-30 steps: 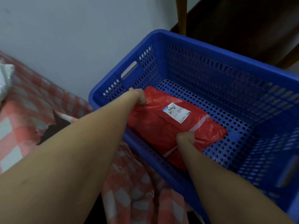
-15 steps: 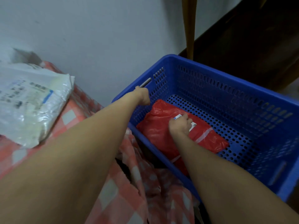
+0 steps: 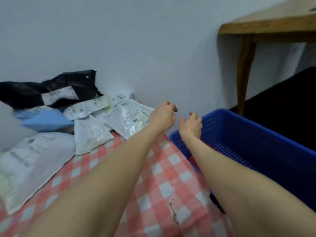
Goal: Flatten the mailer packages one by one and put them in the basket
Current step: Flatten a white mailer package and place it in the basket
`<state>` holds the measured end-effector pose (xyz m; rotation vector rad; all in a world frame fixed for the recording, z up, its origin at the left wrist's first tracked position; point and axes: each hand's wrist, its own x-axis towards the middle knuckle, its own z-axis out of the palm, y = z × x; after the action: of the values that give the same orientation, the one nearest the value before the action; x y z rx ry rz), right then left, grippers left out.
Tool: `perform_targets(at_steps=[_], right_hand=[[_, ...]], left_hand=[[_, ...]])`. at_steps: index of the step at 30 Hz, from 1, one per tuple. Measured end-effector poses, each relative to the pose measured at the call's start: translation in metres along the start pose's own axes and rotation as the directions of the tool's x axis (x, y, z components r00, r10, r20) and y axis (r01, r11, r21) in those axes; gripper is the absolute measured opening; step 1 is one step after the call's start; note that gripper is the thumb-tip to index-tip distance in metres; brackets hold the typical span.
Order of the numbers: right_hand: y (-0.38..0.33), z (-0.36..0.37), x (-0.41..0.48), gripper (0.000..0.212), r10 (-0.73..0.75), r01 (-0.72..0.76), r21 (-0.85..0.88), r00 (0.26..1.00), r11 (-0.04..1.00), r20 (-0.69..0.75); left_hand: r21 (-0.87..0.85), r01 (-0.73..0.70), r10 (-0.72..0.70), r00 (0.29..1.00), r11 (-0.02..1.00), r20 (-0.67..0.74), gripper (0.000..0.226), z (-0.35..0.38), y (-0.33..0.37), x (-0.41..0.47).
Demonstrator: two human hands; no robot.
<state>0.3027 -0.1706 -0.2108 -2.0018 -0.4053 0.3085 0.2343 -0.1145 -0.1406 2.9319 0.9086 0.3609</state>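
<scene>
Head view: both hands empty, fingers loosely curled. Left hand (image 3: pixel 162 118) hangs over the counter's (image 3: pixel 164 177) far right edge, just beside the nearest white mailer (image 3: pixel 130 120). The mailer pile (image 3: pixel 89 120) lies left of both hands. Right hand (image 3: pixel 189 125) hangs over the blue basket's (image 3: pixel 256 128) corner.

dim cool indoor light, soft motion blur throughout, wide-angle bending at edges, faint shadows

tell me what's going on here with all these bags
A person is filling a blue basket from a pile of mailers on the checked cloth. Right now the left hand and right hand are both empty, hovering in the air by the basket's near corner.
</scene>
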Motion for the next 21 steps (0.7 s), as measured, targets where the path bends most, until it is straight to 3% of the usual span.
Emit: perform_targets(at_steps=[5, 9, 15, 21], right_hand=[[-0.063, 0.015, -0.045, 0.054, -0.140, 0.139, 0.010, 0.986, 0.990, 0.095], [-0.083, 0.033, -0.065, 0.058, -0.147, 0.153, -0.017, 0.967, 0.988, 0.209], [-0.099, 0.055, -0.051, 0.069, -0.133, 0.152, -0.089, 0.972, 0.984, 0.194], [-0.112, 0.085, -0.022, 0.065, -0.213, 0.264, -0.232, 0.951, 0.936, 0.222]], left_hand=[[0.000, 0.118, -0.117, 0.986, 0.993, -0.116, 0.030, -0.044, -0.055, -0.047], [-0.125, 0.303, -0.317, 0.942, 0.945, -0.113, 0.038, -0.054, -0.102, -0.076], [-0.434, 0.553, -0.606, 0.795, 0.711, 0.020, 0.058, -0.043, -0.152, -0.083], [-0.560, 0.649, -0.730, 0.675, 0.515, 0.111, 0.047, -0.025, -0.161, -0.061]])
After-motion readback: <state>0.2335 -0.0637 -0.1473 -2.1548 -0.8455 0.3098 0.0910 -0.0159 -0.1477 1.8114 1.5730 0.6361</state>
